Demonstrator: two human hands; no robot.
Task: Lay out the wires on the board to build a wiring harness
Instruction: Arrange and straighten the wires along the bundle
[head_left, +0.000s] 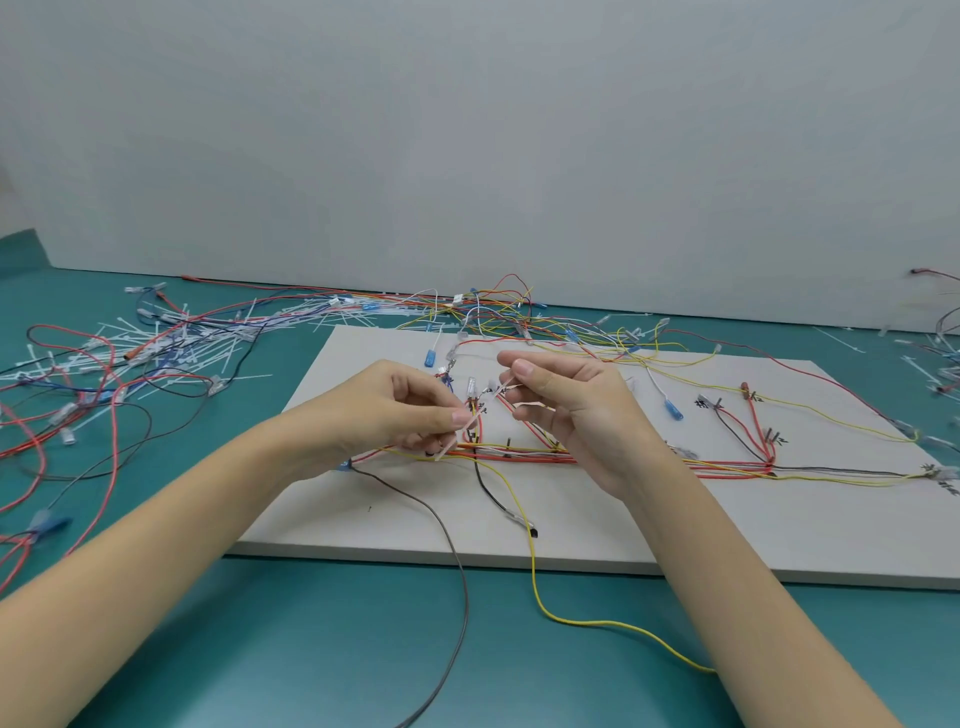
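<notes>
Two bare forearms enter from near edge, no sleeves in view. Left hand and right hand: no gloves, no watch or wristband. Fingernails short, unpainted. Possible thin ring on left hand finger, too small to tell.

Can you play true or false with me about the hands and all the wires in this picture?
1. Both hands pinch a thin white strip above the board. True.
2. The board is bright green. False: it is white, and it lies on a teal table.
3. A yellow wire hangs off the board's near edge. True.
4. The loose white ties are piled right of the board. False: the big pile lies to the left.
5. The left hand lies flat. False: its fingers pinch the strip, as do those of the right hand.
</notes>
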